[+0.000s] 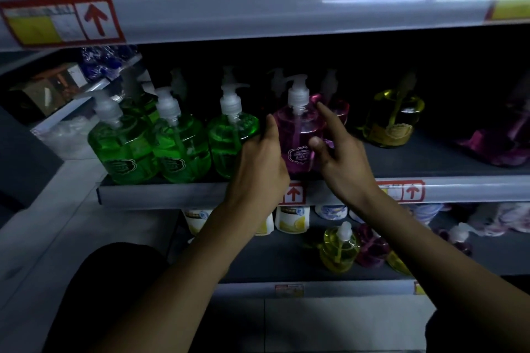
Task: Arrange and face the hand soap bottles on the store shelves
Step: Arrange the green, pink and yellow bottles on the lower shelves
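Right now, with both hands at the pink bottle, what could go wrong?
The pink bottle stands at the front edge of the shelf; a hard turn could tip it off. The left hand sits between it and the nearest green bottle and might knock that one askew. The right hand is open, forefinger out, so the hold looks weak.

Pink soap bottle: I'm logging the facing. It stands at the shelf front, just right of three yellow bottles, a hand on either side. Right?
No: the head view shows three green bottles, not yellow. Otherwise right: pink soap bottle at the shelf front, left hand and right hand flanking it.
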Motion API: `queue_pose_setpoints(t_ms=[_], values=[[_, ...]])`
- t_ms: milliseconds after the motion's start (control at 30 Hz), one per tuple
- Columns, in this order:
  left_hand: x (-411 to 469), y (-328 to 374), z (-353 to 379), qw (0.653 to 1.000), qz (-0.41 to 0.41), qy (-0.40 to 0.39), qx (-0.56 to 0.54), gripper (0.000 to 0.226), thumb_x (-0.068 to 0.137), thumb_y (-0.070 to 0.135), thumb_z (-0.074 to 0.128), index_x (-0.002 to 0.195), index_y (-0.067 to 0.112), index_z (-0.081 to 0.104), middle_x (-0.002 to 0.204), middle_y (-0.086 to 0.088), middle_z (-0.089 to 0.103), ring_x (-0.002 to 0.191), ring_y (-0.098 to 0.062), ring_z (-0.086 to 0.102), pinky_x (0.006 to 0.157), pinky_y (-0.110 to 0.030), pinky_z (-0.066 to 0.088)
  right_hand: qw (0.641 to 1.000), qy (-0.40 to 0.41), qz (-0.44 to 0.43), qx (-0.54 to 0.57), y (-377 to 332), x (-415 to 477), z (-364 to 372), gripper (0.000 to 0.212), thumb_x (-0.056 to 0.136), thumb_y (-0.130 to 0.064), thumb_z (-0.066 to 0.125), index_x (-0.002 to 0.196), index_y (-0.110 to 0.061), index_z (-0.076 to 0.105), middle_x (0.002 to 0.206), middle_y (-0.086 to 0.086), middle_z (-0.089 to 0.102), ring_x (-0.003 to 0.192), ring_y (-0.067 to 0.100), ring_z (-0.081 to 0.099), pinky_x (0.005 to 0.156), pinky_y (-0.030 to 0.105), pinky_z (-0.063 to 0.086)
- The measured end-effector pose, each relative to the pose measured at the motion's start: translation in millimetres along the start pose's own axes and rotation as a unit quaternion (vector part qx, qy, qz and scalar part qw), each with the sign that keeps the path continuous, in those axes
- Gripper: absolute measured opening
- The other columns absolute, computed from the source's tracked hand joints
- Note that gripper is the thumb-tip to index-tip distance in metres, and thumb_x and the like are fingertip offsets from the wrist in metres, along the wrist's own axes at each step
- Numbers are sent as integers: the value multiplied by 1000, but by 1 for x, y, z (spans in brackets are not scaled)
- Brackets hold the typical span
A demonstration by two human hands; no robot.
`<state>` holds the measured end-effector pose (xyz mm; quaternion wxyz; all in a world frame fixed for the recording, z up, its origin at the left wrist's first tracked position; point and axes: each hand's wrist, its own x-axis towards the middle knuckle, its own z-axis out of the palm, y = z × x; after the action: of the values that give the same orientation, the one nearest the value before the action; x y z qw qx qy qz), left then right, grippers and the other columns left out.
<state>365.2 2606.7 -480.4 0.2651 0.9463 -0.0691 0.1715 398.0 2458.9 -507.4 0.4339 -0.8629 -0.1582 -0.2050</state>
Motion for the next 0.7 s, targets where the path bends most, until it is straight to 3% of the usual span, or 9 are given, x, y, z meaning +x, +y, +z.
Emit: queue_pose_setpoints(t_ms=[100,200,267,333,400,467,533,600,700], values=[[1,2,1,1000,5,-13,6,71,93,3,49,152,12,11,111,-12,56,77,-14,54,58,-18,37,1000,-10,9,7,2,1,5,62,96,-21,54,151,-30,26,82,17,66,66,22,59,66,33,45],[-2,1,-2,1000,-3,-8,16,66,94,5,50,151,13,18,113,-12,57,79,-11,51,55,-15,36,999,-23,18,26,2,1,7,59,96,-24,54,149,-30,28,93,11,68,76,16,61,72,28,45],[-4,-1,-8,999,-6,32,37,56,94,7,49,147,13,33,109,-10,59,78,-13,54,59,-15,40,999,-36,9,30,0,0,8,59,96,-27,55,148,-28,30,101,5,69,86,14,63,78,26,48],[-5,-3,-16,995,3,91,48,41,92,5,50,133,10,54,112,-8,57,79,-13,54,67,-17,44,999,-48,-4,26,-3,-1,10,59,95,-31,55,148,-27,29,111,-5,64,97,6,59,82,14,44],[-5,-5,-23,990,7,125,58,35,89,4,54,124,11,59,118,-7,48,74,-12,51,64,-22,49,999,-46,-9,23,-5,-2,11,59,95,-33,55,148,-26,29,114,-7,62,100,-2,53,83,10,42],[-3,-11,-26,989,-11,114,98,44,88,9,57,131,19,52,126,-8,37,63,-11,48,52,-23,45,999,-42,-13,25,-6,-2,12,62,94,-36,56,148,-25,28,126,-5,60,108,-5,47,89,5,39],[-1,-20,-25,984,-42,96,141,55,89,16,58,140,25,40,132,-11,29,54,-9,41,46,-20,35,998,-46,-14,28,-6,-2,14,75,88,-41,64,149,-26,23,139,-5,52,121,0,46,100,14,39],[0,-25,-25,981,-57,87,167,58,90,21,57,143,27,35,136,-13,25,51,-9,39,48,-24,37,998,-58,-9,5,-4,-3,19,90,81,-44,72,150,-29,16,145,1,44,130,14,45,106,27,38],[0,-24,-27,979,-55,88,174,54,91,25,56,143,28,38,136,-14,27,51,-11,39,46,-24,35,999,-32,0,-7,-3,-3,25,96,75,-40,78,149,-30,17,140,5,47,120,20,54,101,34,46]])
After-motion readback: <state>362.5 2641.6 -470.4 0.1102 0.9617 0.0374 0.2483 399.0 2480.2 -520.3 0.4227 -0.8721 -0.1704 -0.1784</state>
